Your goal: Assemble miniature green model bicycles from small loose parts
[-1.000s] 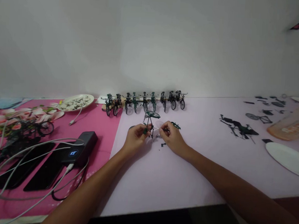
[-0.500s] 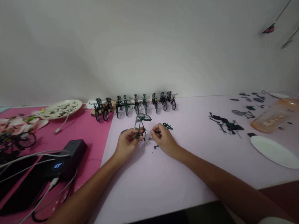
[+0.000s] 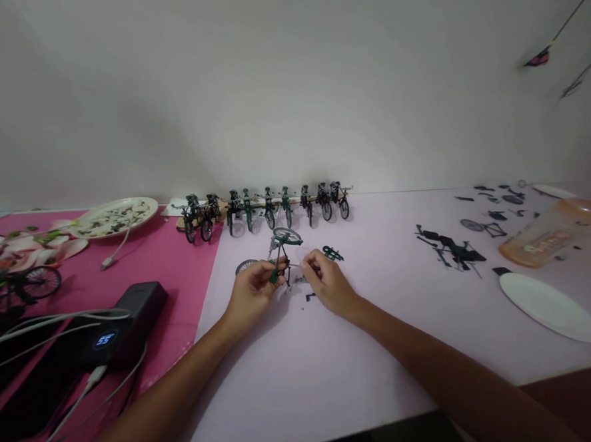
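Note:
In my left hand (image 3: 252,290) I grip a partly built dark green toy bicycle (image 3: 279,255), my fingers closed round its frame. One spoked wheel sits at its top. My right hand (image 3: 332,284) is closed on a small screwdriver (image 3: 295,266), whose thin shaft points left at the bicycle; most of the handle is hidden by my fingers. Beside my left hand lies a loose wheel (image 3: 245,266). A green part (image 3: 332,252) rests just beyond my right hand, and a small dark bent piece (image 3: 310,296) lies near its underside.
Several finished toy bicycles (image 3: 285,207) stand along the wall. Dark loose parts (image 3: 456,251) lie at right, near a white dish (image 3: 550,306) and a clear orange-rimmed container (image 3: 545,239). On the pink left side are a plate (image 3: 87,231), a power bank (image 3: 134,314) and white cables.
The view has shifted slightly. Both hands keep their grip, and the bicycle has turned a little, with its top wheel showing more. The shaft still points at the frame.

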Action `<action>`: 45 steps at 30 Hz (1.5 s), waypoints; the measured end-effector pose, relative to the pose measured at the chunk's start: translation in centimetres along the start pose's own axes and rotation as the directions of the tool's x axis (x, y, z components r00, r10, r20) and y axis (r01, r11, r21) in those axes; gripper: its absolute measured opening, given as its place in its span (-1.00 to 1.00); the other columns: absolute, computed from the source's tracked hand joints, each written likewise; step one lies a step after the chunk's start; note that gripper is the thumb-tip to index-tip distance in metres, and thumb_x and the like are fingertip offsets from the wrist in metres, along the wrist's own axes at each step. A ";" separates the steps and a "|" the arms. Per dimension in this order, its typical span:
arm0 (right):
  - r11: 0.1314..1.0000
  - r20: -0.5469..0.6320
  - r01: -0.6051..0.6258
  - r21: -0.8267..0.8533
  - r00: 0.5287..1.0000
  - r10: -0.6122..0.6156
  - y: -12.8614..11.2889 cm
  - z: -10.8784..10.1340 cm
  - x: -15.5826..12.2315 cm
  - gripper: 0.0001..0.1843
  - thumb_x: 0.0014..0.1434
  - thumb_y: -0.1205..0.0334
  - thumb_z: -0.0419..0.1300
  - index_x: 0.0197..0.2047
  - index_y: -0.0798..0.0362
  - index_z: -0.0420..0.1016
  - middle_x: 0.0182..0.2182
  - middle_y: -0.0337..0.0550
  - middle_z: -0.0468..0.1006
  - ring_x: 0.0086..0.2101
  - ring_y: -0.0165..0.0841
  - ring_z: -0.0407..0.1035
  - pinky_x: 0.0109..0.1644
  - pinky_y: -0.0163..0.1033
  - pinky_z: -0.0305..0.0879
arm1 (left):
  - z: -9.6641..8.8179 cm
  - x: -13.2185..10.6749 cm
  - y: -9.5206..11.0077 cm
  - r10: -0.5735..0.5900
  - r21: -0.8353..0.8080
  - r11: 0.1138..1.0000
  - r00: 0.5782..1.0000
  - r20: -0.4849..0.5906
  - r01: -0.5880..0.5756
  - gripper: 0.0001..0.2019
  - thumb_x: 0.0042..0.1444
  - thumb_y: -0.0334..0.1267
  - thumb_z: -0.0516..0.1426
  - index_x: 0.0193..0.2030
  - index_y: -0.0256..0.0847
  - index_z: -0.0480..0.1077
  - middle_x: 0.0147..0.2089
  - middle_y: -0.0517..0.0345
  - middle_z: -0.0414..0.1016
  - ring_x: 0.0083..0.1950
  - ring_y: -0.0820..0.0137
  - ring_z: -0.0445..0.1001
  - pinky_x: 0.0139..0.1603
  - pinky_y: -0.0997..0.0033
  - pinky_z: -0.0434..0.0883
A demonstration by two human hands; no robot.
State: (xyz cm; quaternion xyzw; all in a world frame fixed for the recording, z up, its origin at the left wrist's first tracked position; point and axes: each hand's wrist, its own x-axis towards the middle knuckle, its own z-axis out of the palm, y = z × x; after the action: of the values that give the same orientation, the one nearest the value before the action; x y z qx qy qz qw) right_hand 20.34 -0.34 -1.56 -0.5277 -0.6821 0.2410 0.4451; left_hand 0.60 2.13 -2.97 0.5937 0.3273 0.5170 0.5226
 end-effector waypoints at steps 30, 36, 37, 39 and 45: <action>1.000 0.057 -0.017 0.023 0.998 0.016 0.9 0.3 -0.2 -0.84 0.35 0.06 0.09 -0.19 -0.06 0.21 -0.38 -0.24 0.43 -0.41 -0.32 0.36 -0.32 -0.21 0.27 | 0.2 -0.1 0.3 -0.065 -0.020 0.998 0.997 -0.031 0.065 -0.68 -0.01 -0.08 0.42 -0.32 -0.20 0.44 0.06 -0.20 0.67 0.21 0.02 0.58 0.26 -0.02 0.48; 0.997 0.072 -0.004 -0.072 0.997 0.010 0.6 0.3 0.2 -0.74 0.40 0.03 0.02 -0.32 -0.07 0.14 -0.50 -0.31 0.32 -0.48 -0.33 0.24 -0.37 -0.23 0.13 | 0.0 0.1 0.4 -0.042 -0.015 0.999 0.998 -0.051 0.041 -0.68 -0.03 -0.10 0.43 -0.32 -0.20 0.45 0.03 -0.18 0.68 0.17 0.03 0.61 0.25 -0.04 0.47; 0.995 0.068 -0.003 -0.097 0.998 0.010 0.5 0.3 0.2 -0.69 0.41 0.02 0.00 -0.36 -0.08 0.10 -0.53 -0.33 0.28 -0.50 -0.34 0.21 -0.39 -0.23 0.09 | 0.0 0.1 0.3 -0.041 -0.016 0.999 0.998 -0.049 0.040 -0.67 -0.04 -0.09 0.43 -0.31 -0.20 0.45 0.04 -0.18 0.67 0.16 0.03 0.61 0.24 -0.03 0.48; 0.991 0.069 -0.001 -0.133 0.998 0.010 0.4 0.3 0.3 -0.64 0.42 0.01 -0.02 -0.40 -0.08 0.02 -0.57 -0.35 0.19 -0.53 -0.35 0.14 -0.41 -0.23 0.03 | 0.0 0.1 0.3 -0.040 -0.019 0.999 0.998 -0.039 0.039 -0.65 -0.04 -0.07 0.44 -0.30 -0.21 0.44 0.07 -0.20 0.66 0.14 0.04 0.62 0.22 0.00 0.49; 0.995 0.064 -0.001 -0.102 0.998 0.007 0.4 0.2 0.4 -0.67 0.44 -0.01 -0.05 -0.36 -0.07 0.14 -0.52 -0.32 0.28 -0.48 -0.35 0.22 -0.37 -0.24 0.09 | 0.1 0.1 0.1 -0.036 -0.032 0.999 0.999 -0.024 0.036 -0.67 -0.02 -0.09 0.43 -0.31 -0.20 0.42 0.04 -0.20 0.66 0.20 0.03 0.59 0.25 0.00 0.47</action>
State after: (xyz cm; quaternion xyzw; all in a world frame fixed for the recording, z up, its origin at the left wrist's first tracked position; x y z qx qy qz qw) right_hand 20.36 0.20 -1.85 -0.5429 -0.7065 0.2237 0.3951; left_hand 0.66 2.13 -2.84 0.5731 0.3360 0.5198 0.5371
